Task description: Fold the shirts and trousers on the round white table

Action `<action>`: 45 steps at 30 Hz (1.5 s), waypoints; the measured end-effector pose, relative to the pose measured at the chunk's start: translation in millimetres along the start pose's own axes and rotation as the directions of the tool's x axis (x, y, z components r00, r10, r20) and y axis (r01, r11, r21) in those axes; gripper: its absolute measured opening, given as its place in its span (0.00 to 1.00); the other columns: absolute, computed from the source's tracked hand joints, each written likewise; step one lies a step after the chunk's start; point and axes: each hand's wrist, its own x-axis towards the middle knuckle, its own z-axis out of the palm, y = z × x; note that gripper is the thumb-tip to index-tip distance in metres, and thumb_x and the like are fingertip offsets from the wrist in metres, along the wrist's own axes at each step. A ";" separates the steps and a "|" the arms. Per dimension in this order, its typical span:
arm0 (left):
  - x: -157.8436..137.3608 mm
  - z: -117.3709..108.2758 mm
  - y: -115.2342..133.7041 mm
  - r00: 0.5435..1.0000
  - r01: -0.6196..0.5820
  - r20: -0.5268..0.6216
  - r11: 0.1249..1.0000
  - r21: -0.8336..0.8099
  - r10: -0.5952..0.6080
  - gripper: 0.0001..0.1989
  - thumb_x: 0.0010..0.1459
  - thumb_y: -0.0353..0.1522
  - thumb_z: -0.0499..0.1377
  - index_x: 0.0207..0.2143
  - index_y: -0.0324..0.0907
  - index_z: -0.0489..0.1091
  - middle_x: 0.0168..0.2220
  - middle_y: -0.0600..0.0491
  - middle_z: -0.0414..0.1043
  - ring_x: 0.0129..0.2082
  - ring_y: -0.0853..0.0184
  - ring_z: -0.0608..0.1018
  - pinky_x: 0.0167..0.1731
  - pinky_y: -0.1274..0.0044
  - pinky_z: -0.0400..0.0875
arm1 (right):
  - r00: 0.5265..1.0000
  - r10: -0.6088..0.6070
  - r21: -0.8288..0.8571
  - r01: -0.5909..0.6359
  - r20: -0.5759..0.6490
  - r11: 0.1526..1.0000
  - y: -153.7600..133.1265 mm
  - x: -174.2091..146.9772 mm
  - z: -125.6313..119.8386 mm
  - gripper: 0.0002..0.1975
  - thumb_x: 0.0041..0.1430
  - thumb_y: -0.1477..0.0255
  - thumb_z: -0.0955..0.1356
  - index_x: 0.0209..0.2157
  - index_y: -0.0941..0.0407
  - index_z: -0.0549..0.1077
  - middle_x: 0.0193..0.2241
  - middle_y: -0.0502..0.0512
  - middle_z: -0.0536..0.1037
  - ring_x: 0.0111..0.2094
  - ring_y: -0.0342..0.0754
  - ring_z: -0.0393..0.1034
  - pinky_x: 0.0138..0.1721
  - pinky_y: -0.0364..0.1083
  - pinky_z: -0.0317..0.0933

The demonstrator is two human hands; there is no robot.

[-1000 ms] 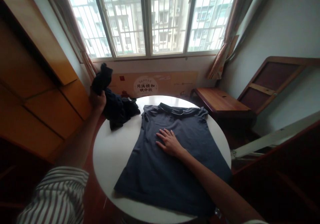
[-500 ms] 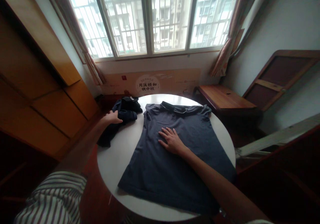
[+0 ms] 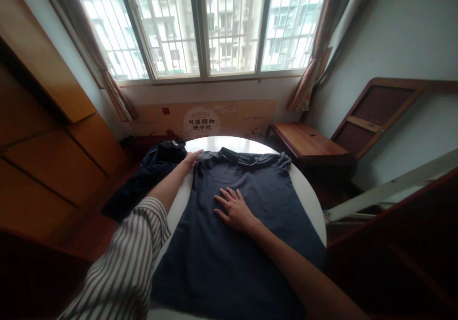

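A dark grey-blue polo shirt lies spread on a round white table, its collar toward the window and its hem toward me. My right hand rests flat on the shirt's chest with the fingers spread. At the shirt's left shoulder, my left hand has its fingers closed on the sleeve edge. Left of that hand, a heap of dark navy clothing sits on the table's far left edge and hangs over it. My left forearm hides part of the table rim.
A low wooden bench stands beyond the table to the right, near a brown framed panel leaning on the wall. On the left is a wooden cabinet. A barred window with curtains spans the back.
My left hand has left the navy clothing and moved right to the shirt's sleeve. The clothing hangs farther over the table's left edge. My right hand stays on the shirt.
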 end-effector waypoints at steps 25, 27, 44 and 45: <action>-16.4 0.5 16.3 0.905 -0.347 0.333 0.913 0.216 0.265 0.20 0.39 0.35 0.73 0.35 0.36 0.77 0.24 0.52 0.74 0.26 0.66 0.75 0.27 0.78 0.69 | 1.000 0.006 0.020 -0.007 0.028 1.000 -1.1 2.8 -1.7 0.30 0.68 0.53 0.58 0.65 0.51 0.62 0.69 0.61 0.54 0.69 0.65 0.42 0.65 0.68 0.35; -18.1 -3.0 27.0 0.897 -0.417 0.228 0.895 0.156 0.378 0.18 0.41 0.37 0.72 0.34 0.37 0.75 0.26 0.53 0.74 0.27 0.67 0.75 0.27 0.79 0.69 | 1.000 0.004 0.023 -0.005 0.027 1.000 -1.2 2.9 -1.9 0.31 0.68 0.52 0.58 0.65 0.52 0.62 0.68 0.61 0.55 0.69 0.64 0.42 0.65 0.68 0.35; -47.6 -66.4 93.1 0.971 -0.234 -0.012 0.955 0.183 0.240 0.15 0.47 0.31 0.73 0.37 0.35 0.76 0.31 0.46 0.76 0.33 0.61 0.79 0.35 0.72 0.74 | 1.000 0.007 0.024 -0.007 0.026 1.000 -1.6 3.3 -2.5 0.30 0.68 0.53 0.58 0.65 0.52 0.63 0.68 0.62 0.56 0.69 0.64 0.44 0.65 0.68 0.36; -46.8 -65.1 98.1 0.962 -0.255 -0.066 0.956 0.142 0.266 0.16 0.53 0.34 0.70 0.42 0.35 0.74 0.37 0.46 0.76 0.37 0.62 0.79 0.37 0.71 0.75 | 1.000 0.007 0.025 -0.007 0.026 1.000 -1.5 3.2 -2.3 0.30 0.68 0.53 0.58 0.65 0.52 0.63 0.68 0.62 0.56 0.69 0.64 0.44 0.65 0.68 0.36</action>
